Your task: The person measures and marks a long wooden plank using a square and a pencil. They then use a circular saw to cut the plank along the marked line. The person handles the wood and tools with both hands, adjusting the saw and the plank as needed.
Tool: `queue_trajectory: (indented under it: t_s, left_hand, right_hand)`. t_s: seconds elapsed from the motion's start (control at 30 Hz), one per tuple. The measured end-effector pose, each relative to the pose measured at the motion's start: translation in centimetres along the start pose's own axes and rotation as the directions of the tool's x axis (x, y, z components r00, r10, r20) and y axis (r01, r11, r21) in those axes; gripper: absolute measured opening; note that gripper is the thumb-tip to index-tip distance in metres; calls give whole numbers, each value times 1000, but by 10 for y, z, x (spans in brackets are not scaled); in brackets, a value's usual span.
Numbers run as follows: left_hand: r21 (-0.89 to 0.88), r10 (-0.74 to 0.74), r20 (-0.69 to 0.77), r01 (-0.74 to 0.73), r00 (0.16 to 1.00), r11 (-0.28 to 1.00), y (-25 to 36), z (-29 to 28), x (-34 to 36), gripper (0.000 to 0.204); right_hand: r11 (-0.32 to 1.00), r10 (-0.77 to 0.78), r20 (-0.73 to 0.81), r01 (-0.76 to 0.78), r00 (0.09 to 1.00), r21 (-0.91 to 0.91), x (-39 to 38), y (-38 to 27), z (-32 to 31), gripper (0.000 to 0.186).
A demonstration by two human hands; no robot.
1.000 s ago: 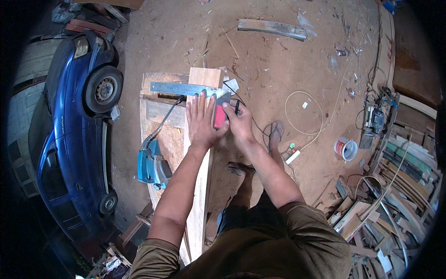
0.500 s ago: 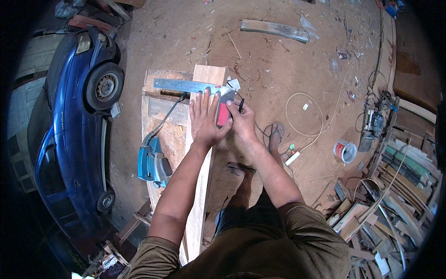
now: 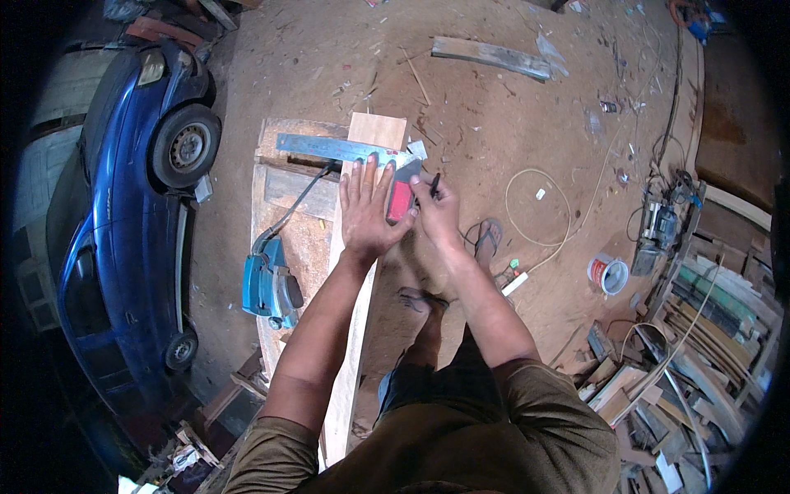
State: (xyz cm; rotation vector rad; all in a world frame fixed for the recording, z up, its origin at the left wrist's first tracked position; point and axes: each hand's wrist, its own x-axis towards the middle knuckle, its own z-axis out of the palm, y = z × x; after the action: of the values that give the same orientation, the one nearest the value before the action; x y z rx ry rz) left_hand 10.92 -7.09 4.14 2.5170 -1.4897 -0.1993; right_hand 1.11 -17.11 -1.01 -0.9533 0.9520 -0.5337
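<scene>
Left hand (image 3: 368, 216) lies flat, fingers spread, pinning the try square (image 3: 372, 159) across the plank (image 3: 354, 329) on the bench (image 3: 284, 198). Right hand (image 3: 438, 216) pinches a pencil (image 3: 433, 186) beside it. Can't spot a drawn line yet; blue planer (image 3: 268, 284) sits idle.

Even, soft daylight, faint shadows, sharp centre; fisheye bends and darkens the rim.

A reddish dirt floor (image 3: 494, 123) strewn with wood scraps and cables spreads under flat daylight, with a blue car (image 3: 123, 222) parked along the left, a loose plank (image 3: 491, 56) lying at the top and stacked timber offcuts (image 3: 699, 329) piled at the right
</scene>
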Motion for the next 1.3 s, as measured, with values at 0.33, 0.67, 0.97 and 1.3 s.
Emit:
queue_trajectory:
  t_s: [0.33, 0.67, 0.97, 1.3]
  left_hand:
    - [-92, -34, -55, 29, 998, 995, -1, -7, 4, 94]
    - [-61, -15, -25, 13, 1000, 998, -5, -6, 8, 94]
    - [-77, -31, -15, 30, 999, 997, -4, -8, 7, 93]
    - [-84, -13, -58, 8, 998, 996, -7, 0, 9, 91]
  right_hand:
    - [928, -327, -21, 317, 945, -195, 33, -85, -18, 39]
    - [709, -377, 486, 583, 788, -396, 74, -107, 14, 27]
    - [389, -295, 617, 682, 730, -620, 77, -157, 3, 33]
    - [937, 84, 305, 29, 948, -349, 9, -23, -27, 26]
